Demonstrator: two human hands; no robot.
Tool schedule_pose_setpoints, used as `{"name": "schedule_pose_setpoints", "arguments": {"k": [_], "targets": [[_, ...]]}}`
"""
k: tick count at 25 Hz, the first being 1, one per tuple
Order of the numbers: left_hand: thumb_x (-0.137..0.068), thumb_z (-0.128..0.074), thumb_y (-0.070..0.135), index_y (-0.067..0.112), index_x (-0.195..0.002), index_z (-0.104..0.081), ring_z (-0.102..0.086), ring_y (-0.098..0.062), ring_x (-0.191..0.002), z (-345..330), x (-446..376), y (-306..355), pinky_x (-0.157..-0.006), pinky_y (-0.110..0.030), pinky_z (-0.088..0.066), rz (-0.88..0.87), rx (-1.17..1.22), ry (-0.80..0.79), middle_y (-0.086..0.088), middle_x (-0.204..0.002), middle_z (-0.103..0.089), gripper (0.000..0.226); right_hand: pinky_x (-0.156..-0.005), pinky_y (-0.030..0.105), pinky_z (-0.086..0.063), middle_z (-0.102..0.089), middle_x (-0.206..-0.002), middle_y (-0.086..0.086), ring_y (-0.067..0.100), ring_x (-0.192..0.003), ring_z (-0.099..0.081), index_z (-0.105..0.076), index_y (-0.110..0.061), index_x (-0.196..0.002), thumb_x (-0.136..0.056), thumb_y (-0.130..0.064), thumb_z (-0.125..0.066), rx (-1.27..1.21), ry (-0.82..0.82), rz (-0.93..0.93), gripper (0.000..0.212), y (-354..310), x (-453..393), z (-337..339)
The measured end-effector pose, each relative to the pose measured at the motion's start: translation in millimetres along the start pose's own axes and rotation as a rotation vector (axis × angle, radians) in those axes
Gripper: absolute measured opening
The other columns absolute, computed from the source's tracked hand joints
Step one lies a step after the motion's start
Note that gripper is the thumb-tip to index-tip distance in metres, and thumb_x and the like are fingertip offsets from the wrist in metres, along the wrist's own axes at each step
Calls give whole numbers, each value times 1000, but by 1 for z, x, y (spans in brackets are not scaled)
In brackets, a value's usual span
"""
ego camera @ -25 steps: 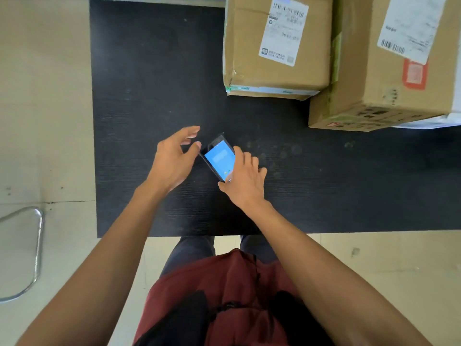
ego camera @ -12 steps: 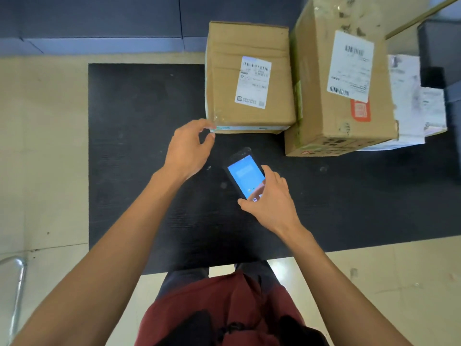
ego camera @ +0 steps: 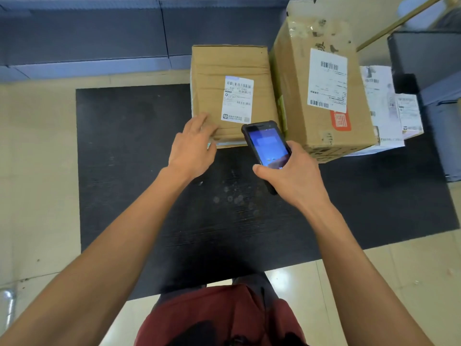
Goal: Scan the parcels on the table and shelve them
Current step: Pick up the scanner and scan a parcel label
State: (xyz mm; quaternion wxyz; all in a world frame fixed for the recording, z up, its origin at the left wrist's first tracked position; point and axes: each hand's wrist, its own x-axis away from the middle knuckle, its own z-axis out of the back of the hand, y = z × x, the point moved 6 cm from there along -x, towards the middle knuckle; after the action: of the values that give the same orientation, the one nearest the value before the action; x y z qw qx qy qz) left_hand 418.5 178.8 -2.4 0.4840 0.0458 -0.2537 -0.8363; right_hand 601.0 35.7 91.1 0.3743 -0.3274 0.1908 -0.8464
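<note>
Early stage. Right grip (ego camera: 287, 171) curled round handheld scanner (ego camera: 268, 144); left grip (ego camera: 193, 146), fingers straight, resting on small carton (ego camera: 232, 71) ahead. Taller carton (ego camera: 321, 88), white mailers (ego camera: 389, 106) rightward on bench (ego camera: 129, 146). Nothing shelved yet, seemingly.

A single wide-angle view from the person's head looks steeply down and a little forward onto the black table (ego camera: 139, 151), close enough that both forearms run in from the bottom corners. The person's red shirt (ego camera: 224, 318) fills the bottom edge; the frame's top reaches grey shelving (ego camera: 82, 41) beyond the table.
</note>
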Motion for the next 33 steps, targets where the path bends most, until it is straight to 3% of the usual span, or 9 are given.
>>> {"name": "schedule_pose_setpoints", "arguments": {"k": [12, 25, 27, 30, 33], "targets": [[-96, -60, 20, 19, -143, -51, -32, -31, -146, 1, 0, 2, -98, -57, -49, -12, -40, -15, -8, -164, -28, 48, -56, 26, -39, -61, -92, -9, 3, -80, -55, -53, -24, -100, -66, -55, -81, 48, 25, -46, 55, -15, -14, 0], [-97, -60, 22, 19, -144, -50, -31, -31, -147, -1, 0, 1, -98, -56, -50, -8, -47, -19, -7, -164, -26, 49, -66, 36, -52, -64, -94, -6, 11, -82, -61, -55, -21, -101, -66, -53, -81, 78, 14, -71, 53, -7, -5, 4], [-97, -61, 23, 19, -146, -48, -29, -32, -148, -1, -1, 1, -101, -57, -48, -13, -50, -34, -8, -165, -25, 51, -74, 40, -55, -62, -100, -5, 15, -91, -61, -56, -19, -109, -68, -52, -80, 77, 14, -62, 58, -2, -2, 1], [-96, -62, 21, 19, -150, -43, -25, -35, -149, 3, 1, 1, -101, -59, -48, -61, -50, -34, -11, -166, -21, 58, -91, 48, -54, -60, -119, -2, 22, -116, -56, -49, -15, -137, -71, -52, -79, 71, -26, -74, 82, 15, 4, -13], [-96, -61, 17, 22, -155, -33, -24, -36, -149, 4, 16, -5, -97, -55, -50, -108, -35, 11, -13, -167, -16, 66, -93, 47, -52, -59, -118, -6, 23, -124, -50, -40, -13, -148, -72, -49, -80, 108, -33, -49, 93, 40, 18, -42]]}}
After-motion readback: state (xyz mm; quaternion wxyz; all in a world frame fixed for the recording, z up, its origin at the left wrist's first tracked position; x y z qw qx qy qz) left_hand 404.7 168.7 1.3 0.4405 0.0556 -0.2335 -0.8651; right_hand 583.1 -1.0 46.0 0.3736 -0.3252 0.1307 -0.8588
